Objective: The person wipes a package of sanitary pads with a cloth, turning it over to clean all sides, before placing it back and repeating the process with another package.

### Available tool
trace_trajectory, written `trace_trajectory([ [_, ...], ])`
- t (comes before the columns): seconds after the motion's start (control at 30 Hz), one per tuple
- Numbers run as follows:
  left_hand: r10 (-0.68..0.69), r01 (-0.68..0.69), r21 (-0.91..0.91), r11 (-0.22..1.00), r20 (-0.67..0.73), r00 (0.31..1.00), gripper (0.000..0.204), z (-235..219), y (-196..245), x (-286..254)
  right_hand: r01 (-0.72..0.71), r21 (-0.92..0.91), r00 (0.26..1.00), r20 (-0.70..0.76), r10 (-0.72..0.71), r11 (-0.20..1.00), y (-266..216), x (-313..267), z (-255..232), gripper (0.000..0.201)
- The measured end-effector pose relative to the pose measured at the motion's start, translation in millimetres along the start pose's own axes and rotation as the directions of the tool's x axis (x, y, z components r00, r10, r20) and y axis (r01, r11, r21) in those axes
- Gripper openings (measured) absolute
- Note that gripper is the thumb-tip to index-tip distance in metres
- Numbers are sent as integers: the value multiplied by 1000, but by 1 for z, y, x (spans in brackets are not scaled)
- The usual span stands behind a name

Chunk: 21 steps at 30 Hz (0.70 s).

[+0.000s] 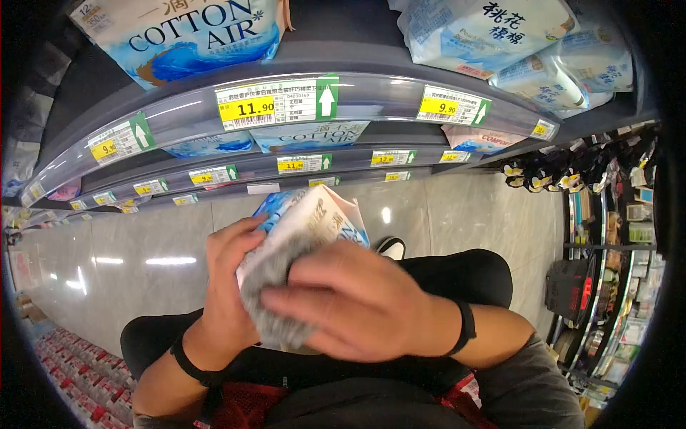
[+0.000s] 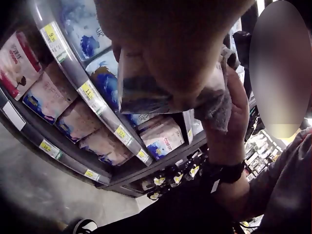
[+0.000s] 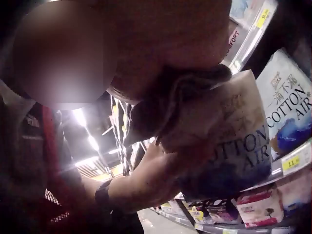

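Observation:
In the head view a pack of sanitary pads (image 1: 318,214), white and blue with "COTTON AIR" print, is held tilted over the person's lap. The left hand (image 1: 227,286) grips its left side. Against the near face of the pack, the right hand (image 1: 371,300), blurred, holds a grey cloth (image 1: 264,279) with its fingers over it. The right wrist view shows the pack's printed front (image 3: 241,126) with the dark folded cloth (image 3: 170,97) along its upper edge. Loose cloth (image 2: 220,114) hangs below the right hand in the left wrist view.
Shelves with a price rail (image 1: 386,100) stand in front, bearing more packs, such as a large COTTON AIR pack (image 1: 207,43) and white packs (image 1: 486,36). Grey floor tiles (image 1: 457,214) lie below. Another goods rack (image 1: 607,264) rises at the right.

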State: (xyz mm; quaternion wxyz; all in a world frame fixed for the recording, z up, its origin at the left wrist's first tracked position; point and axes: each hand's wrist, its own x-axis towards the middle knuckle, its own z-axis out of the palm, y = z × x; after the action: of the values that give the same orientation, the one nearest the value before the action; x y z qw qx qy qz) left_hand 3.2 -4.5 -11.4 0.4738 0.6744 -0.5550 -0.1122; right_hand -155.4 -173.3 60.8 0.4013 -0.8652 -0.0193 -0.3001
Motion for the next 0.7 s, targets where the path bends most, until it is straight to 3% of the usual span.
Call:
trace_trajectory([
  [0.07, 4, -5, 30, 1000, 32, 999, 105, -2, 7, 4, -47, -138, 998, -58, 40, 989, 19, 3, -9, 53],
  [0.17, -12, 8, 75, 997, 62, 998, 110, -5, 12, 7, -191, -142, 969, -184, 163, 971, 33, 10, -16, 53],
  [0.37, -22, 16, 81, 997, 71, 997, 106, -7, 4, 2, 6, 105, 999, 39, -10, 995, -5, 2, 5, 46],
  [0.43, -16, 13, 55, 998, 61, 998, 107, -7, 0, 0, 91, 32, 995, 45, -93, 995, -1, 0, 4, 50],
  [0.53, -12, 11, 21, 1000, 37, 999, 111, -6, 8, 6, -116, -162, 991, -77, 105, 980, 20, 6, -11, 50],
  [0.63, 2, -2, 63, 998, 11, 1000, 108, -6, 12, 10, -164, -143, 978, -155, 141, 976, 31, 9, -12, 49],
  [0.7, -31, 31, 15, 999, -20, 999, 105, -4, 11, 10, -112, -74, 992, -63, 107, 991, 16, 6, -7, 50],
])
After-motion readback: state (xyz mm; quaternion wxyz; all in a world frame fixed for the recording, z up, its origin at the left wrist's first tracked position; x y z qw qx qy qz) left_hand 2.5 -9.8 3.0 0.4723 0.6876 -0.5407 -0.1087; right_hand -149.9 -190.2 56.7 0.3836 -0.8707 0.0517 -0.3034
